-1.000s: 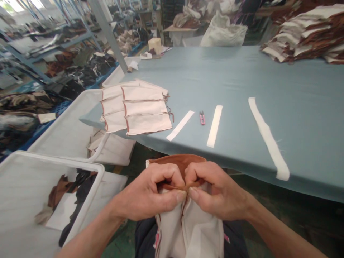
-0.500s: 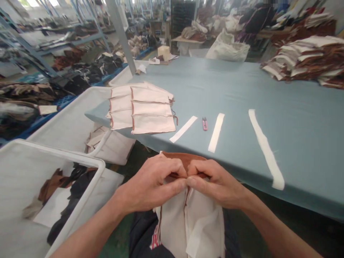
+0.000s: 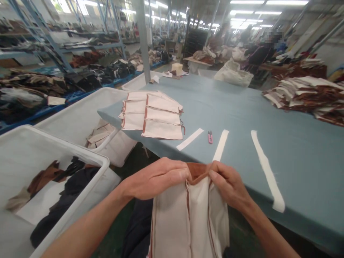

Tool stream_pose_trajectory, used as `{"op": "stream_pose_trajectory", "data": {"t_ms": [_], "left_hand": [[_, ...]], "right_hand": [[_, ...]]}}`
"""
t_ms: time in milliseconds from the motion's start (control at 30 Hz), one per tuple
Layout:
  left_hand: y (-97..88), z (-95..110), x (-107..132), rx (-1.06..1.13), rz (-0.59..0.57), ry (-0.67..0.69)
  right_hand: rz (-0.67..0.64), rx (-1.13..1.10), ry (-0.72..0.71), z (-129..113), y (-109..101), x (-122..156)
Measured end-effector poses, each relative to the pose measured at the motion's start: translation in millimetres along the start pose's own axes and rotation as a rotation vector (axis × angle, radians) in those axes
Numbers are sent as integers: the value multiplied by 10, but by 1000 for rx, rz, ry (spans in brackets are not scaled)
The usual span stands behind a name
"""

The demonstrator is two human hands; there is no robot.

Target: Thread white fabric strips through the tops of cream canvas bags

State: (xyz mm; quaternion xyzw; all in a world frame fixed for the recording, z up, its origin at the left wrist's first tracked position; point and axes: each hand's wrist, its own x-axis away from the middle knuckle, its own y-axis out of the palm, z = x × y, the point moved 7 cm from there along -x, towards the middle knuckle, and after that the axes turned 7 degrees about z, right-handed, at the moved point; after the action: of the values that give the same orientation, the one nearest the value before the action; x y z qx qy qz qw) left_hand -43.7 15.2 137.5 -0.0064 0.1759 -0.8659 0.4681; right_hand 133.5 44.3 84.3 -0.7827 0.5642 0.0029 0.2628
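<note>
A cream fabric bag piece (image 3: 172, 218) with brown edging and seams hangs over my lap, its brown-lined top edge facing up. My left hand (image 3: 161, 177) grips that edge on the left, fingers folded inside and thumb outside. On the right, my right hand (image 3: 228, 181) pinches the same edge between thumb and fingers. Between the hands the brown rim dips and stands slightly apart. Beyond them on the table lie pink thread snips (image 3: 210, 137), a short white strip (image 3: 190, 139), a second strip (image 3: 221, 145) partly behind my right hand, and a long strip (image 3: 267, 168).
The blue-grey table (image 3: 236, 111) carries stacked cream pieces (image 3: 162, 116) at left and a tall pile of cream and brown pieces (image 3: 306, 98) at right. White bins (image 3: 106, 159) with fabric stand at my left. A metal post (image 3: 143, 43) rises by the far corner. A person (image 3: 259, 53) is in the background.
My hands, together at the middle of the edge before, are now apart, the right one further right. The loose white piece on the bag front is no longer visible. The view has tilted up.
</note>
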Motion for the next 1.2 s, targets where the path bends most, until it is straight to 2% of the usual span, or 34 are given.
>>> {"op": "stream_pose_trajectory", "data": {"t_ms": [100,200,333,567,700,833,900,1067,1200], "left_hand": [[5,-66,56,48,-33,-31],[-12,-138,101,107,-17,-57],[-15,-199,138,168,-17,-100],[-2,-256,131,216,-18,-62],[-5,-238,117,194,21,-92],[-20,-158,104,111,42,-127],[-28,-104,99,60,45,-131],[-22,34,91,-61,109,-106],[26,31,98,-298,235,-160]], "right_hand": [[-38,2,42,126,130,-7],[-84,-10,64,151,235,-4],[-110,-10,89,180,288,-9],[-136,-23,112,296,351,-26],[-175,-50,73,94,329,-64],[-169,2,-121,-374,289,-106],[-166,53,-165,-538,300,-116],[-225,80,-99,-585,371,-117],[-167,212,-165,-597,354,-117]]}}
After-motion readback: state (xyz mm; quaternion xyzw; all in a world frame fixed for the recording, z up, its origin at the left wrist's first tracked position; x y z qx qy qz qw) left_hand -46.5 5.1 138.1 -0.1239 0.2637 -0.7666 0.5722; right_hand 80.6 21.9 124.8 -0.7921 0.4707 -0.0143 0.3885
